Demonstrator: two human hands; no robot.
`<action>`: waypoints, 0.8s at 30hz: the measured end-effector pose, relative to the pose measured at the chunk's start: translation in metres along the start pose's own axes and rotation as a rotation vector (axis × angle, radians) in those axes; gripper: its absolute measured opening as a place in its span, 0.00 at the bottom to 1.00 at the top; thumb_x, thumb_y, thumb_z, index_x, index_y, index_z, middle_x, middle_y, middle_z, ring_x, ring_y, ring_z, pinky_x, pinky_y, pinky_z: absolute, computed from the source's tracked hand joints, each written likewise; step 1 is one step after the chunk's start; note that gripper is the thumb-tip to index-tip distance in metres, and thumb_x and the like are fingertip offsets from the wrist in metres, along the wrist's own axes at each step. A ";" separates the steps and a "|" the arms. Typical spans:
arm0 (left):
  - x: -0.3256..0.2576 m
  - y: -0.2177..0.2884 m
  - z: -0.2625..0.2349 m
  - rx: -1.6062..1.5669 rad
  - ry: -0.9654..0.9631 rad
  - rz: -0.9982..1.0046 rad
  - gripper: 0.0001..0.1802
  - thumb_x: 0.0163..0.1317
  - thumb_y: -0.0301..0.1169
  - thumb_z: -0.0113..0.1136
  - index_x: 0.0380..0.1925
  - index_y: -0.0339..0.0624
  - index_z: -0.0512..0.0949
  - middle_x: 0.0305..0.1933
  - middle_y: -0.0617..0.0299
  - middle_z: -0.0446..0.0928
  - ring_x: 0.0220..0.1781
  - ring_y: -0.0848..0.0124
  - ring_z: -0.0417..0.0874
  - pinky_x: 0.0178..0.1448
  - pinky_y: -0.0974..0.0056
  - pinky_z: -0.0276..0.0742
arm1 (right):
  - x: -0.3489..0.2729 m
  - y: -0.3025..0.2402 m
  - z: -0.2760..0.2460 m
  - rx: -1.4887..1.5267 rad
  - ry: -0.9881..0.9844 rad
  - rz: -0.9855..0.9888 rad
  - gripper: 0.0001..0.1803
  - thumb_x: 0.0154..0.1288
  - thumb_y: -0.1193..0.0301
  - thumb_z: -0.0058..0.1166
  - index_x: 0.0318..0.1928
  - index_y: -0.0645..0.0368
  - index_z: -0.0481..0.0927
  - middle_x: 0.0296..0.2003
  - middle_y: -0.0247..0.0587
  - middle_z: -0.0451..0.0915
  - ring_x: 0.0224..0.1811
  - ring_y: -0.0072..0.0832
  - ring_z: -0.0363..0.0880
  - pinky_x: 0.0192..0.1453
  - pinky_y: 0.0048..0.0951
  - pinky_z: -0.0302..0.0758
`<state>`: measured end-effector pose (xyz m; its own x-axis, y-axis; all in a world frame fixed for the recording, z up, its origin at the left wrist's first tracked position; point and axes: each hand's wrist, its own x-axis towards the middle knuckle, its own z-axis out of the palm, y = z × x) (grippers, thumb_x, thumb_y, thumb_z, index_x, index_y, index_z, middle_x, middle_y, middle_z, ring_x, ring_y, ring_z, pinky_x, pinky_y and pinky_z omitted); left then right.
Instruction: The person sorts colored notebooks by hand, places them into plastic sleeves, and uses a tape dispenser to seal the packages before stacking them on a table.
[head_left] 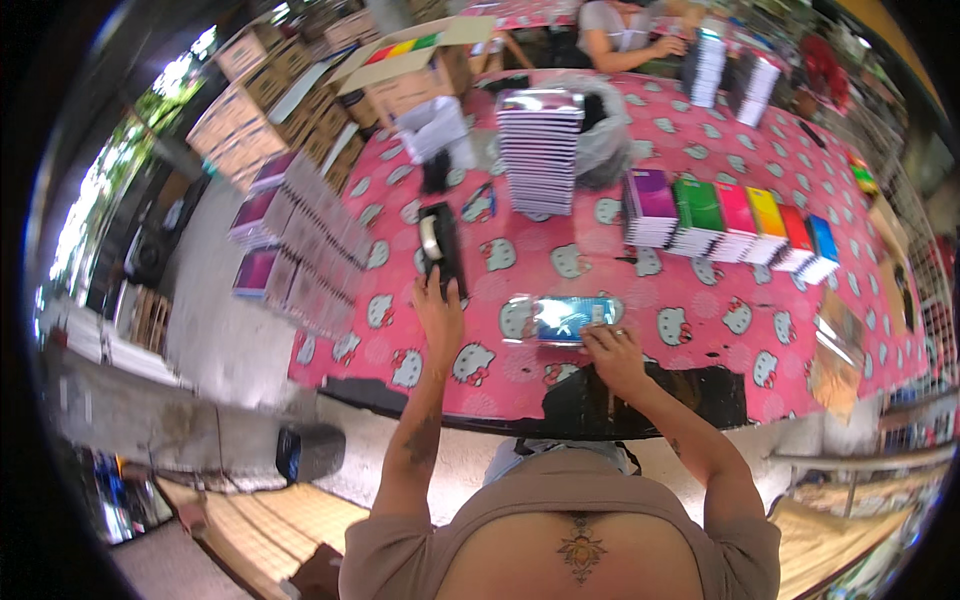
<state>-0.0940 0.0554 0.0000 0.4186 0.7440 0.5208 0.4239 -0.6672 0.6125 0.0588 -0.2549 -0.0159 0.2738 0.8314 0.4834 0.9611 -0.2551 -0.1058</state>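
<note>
A blue notebook-like block in a clear plastic sleeve (575, 320) lies on the table in front of me, the sleeve's loose end pointing left. My right hand (615, 355) rests on its near right corner, fingers laid over the edge. To the left stands a black tape dispenser (447, 262) with a pale roll of tape. My left hand (438, 305) reaches to the dispenser's near end with fingers apart, seemingly touching it without wrapping round it.
A tall notebook stack (537, 155) stands beyond. Shorter coloured stacks (700, 220) line the right; spiral-bound stacks (300, 245) fill the left edge. Behind are a plastic bag (603, 150) and an open carton (410, 85). Brown packaging (838, 350) lies far right. Another person (625, 40) sits opposite.
</note>
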 end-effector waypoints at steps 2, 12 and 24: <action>0.029 -0.031 -0.009 0.037 0.014 -0.163 0.23 0.62 0.39 0.69 0.53 0.37 0.81 0.49 0.48 0.78 0.50 0.58 0.78 0.56 0.56 0.75 | 0.005 -0.003 0.003 -0.017 0.087 -0.029 0.16 0.65 0.62 0.58 0.51 0.53 0.83 0.49 0.30 0.82 0.53 0.30 0.80 0.58 0.39 0.70; 0.003 -0.037 -0.006 -0.934 -0.003 -0.625 0.08 0.67 0.35 0.66 0.36 0.42 0.81 0.28 0.70 0.78 0.27 0.80 0.74 0.30 0.72 0.70 | 0.005 0.003 0.005 0.062 0.097 -0.008 0.15 0.64 0.63 0.62 0.49 0.53 0.84 0.44 0.31 0.82 0.51 0.32 0.80 0.57 0.40 0.68; -0.034 0.022 -0.012 -0.316 -0.353 -0.190 0.08 0.62 0.31 0.61 0.33 0.36 0.83 0.28 0.50 0.84 0.30 0.59 0.87 0.34 0.59 0.80 | 0.007 0.005 0.000 0.062 0.049 -0.035 0.14 0.64 0.64 0.60 0.49 0.51 0.82 0.42 0.30 0.80 0.52 0.30 0.79 0.56 0.38 0.68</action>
<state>-0.1088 0.0159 0.0030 0.6265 0.7576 0.1832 0.2779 -0.4368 0.8556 0.0655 -0.2499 -0.0130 0.2394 0.8140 0.5292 0.9708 -0.1937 -0.1412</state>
